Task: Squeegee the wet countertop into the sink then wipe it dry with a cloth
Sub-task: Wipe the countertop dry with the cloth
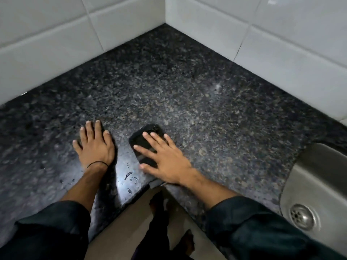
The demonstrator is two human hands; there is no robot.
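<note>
Your sleeves (262,228) frame two flat, spread hands: left hand (95,145) gripping nothing, right hand (165,160) pressing a dark phone (142,143). Droplets (128,175) between your wrists mark the countertop (187,94) wet. Beyond your right fingers lies the sink (319,184); no squeegee or cloth visible, so I judge everything remains.

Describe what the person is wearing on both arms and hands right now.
Both hands are bare, no gloves. The left hand has a thin black band around its wrist. The right hand shows no band or ring. Both forearms are uncovered; dark sleeves, the left sleeve and right sleeve, sit pushed up near the elbows.
</note>
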